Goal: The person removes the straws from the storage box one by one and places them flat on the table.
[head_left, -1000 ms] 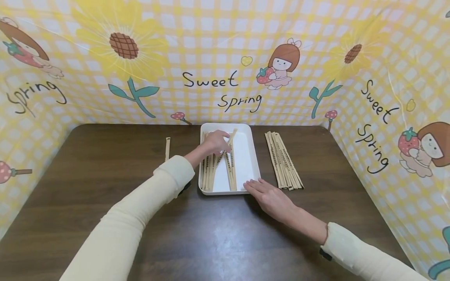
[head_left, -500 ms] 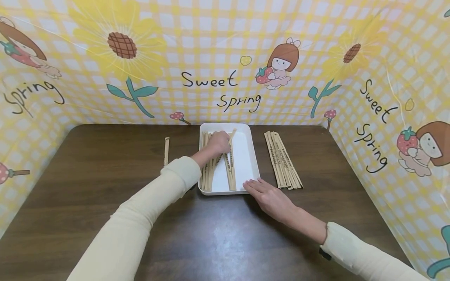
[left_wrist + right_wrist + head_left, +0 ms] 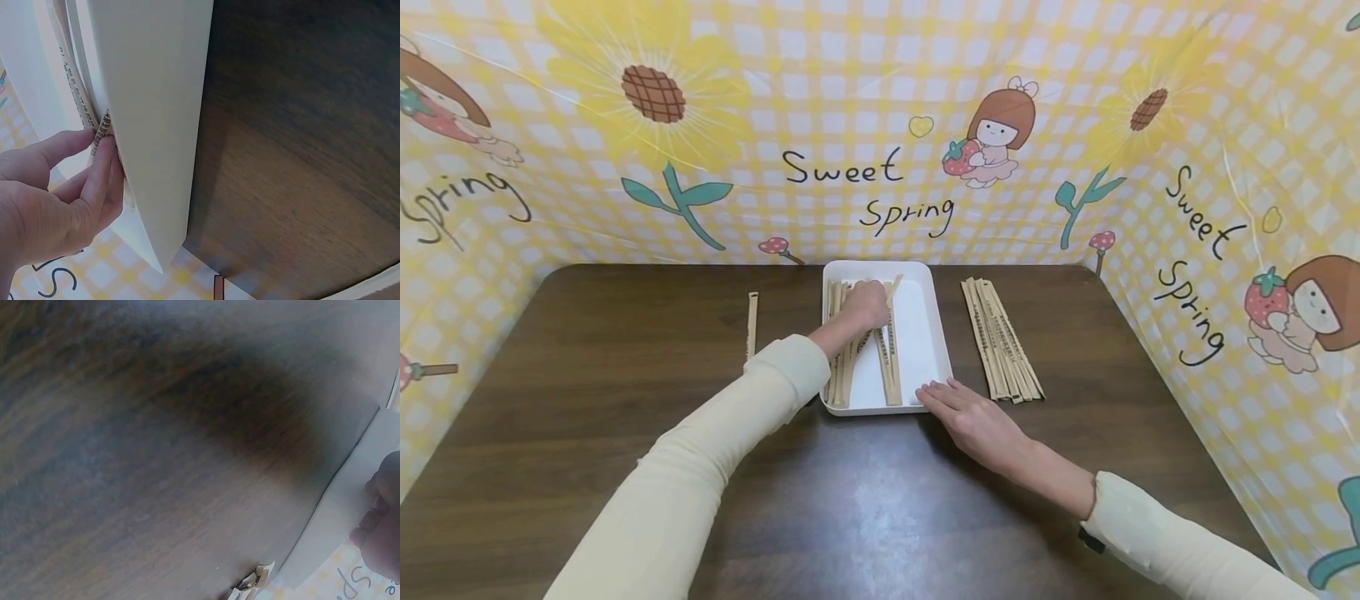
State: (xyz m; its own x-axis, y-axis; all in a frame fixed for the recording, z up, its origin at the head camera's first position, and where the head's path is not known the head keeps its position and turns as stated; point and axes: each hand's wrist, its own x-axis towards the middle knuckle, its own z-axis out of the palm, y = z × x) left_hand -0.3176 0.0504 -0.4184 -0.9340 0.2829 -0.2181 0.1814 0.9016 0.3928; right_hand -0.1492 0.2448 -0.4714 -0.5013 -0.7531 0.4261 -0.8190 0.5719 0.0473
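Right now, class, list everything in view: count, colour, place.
Table: one, dark brown, under tray.
Tray: one, white, on table.
Sticks in tray: several, overlapping, tan, mostly left.
Stick bundle: one, tan, right of tray.
Lone stick: one, tan, left of tray.
Backdrop cloth: one, yellow-white check, behind and beside table.
Small object: one, black, by right cuff.
Sleeves: two, cream, in foreground.
Left hand: one, bare, pinching stick in tray.
Right hand: one, bare, at tray's near right corner.
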